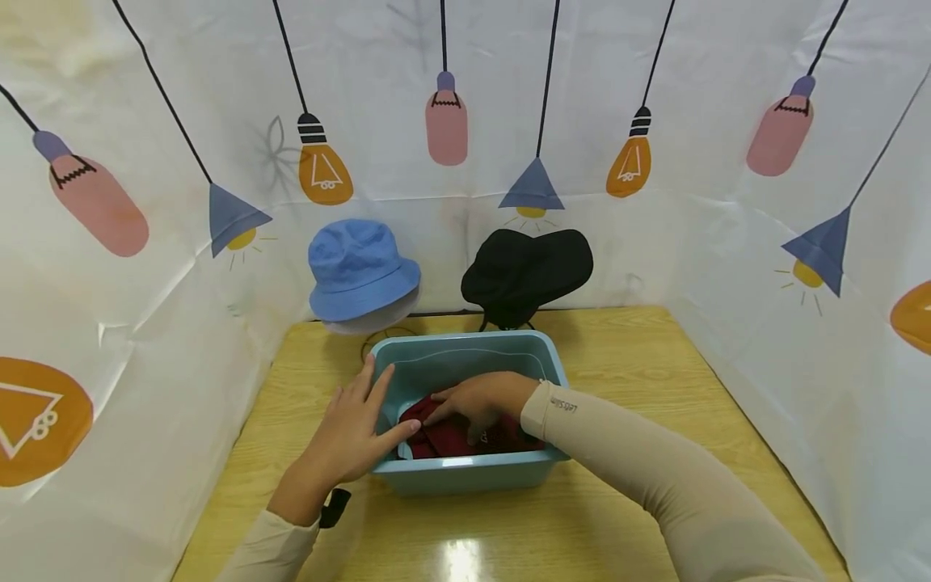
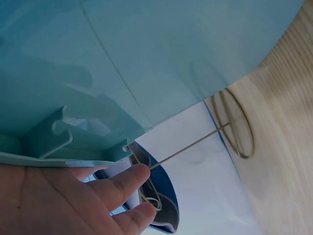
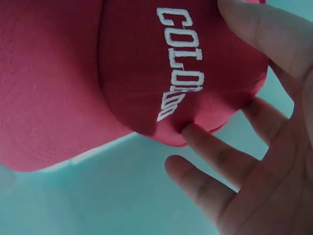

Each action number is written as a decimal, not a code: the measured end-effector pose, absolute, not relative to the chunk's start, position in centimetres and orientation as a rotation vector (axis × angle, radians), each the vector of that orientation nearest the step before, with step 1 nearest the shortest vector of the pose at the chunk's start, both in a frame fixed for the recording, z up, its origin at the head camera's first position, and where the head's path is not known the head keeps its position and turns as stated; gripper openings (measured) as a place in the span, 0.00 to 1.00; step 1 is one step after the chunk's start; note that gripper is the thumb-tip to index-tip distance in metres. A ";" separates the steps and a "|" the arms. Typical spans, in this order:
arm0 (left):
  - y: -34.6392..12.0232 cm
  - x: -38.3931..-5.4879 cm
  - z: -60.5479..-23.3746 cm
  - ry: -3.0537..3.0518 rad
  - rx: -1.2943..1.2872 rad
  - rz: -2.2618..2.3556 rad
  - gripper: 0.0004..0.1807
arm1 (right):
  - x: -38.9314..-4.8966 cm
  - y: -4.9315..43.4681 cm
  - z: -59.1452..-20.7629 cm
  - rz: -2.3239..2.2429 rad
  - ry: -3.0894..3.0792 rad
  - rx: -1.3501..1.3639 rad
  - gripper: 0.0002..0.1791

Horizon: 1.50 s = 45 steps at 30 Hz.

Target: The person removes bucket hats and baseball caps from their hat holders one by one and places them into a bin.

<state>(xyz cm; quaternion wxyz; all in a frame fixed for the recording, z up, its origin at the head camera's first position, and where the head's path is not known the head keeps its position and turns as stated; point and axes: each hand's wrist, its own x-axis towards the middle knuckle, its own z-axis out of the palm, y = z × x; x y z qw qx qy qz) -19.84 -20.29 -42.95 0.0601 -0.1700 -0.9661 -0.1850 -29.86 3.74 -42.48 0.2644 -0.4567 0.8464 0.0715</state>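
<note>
A light blue plastic tub (image 1: 465, 477) sits on the table with a dark red cap (image 1: 444, 440) inside it. In the right wrist view the red cap (image 3: 142, 63) shows white raised letters on its crown and a brim at the left. My right hand (image 1: 483, 400) reaches into the tub and holds the crown, thumb on one side and fingers at its edge; one fingertip stays free. My left hand (image 1: 349, 432) rests against the tub's left side, fingers straight and spread, thumb across the rim. The left wrist view shows the palm beside the tub's rim (image 2: 88, 163).
Behind the tub, a blue bucket hat (image 1: 356, 267) sits above a pale hat on a wire stand (image 2: 239, 127) at the left. A black hat (image 1: 524, 271) sits on another stand at the right. White printed sheets (image 1: 465, 226) enclose the wooden table (image 1: 625, 364).
</note>
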 end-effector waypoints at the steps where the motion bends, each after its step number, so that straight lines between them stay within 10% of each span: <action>1: -20.3 -19.9 -43.0 -2.927 -0.509 -0.561 0.52 | -29.9 3.7 -42.5 0.193 2.288 -1.239 0.47; 45: -19.6 -20.0 -43.6 -2.936 -0.363 -0.668 0.53 | -30.5 3.6 -43.5 0.121 2.293 -1.244 0.43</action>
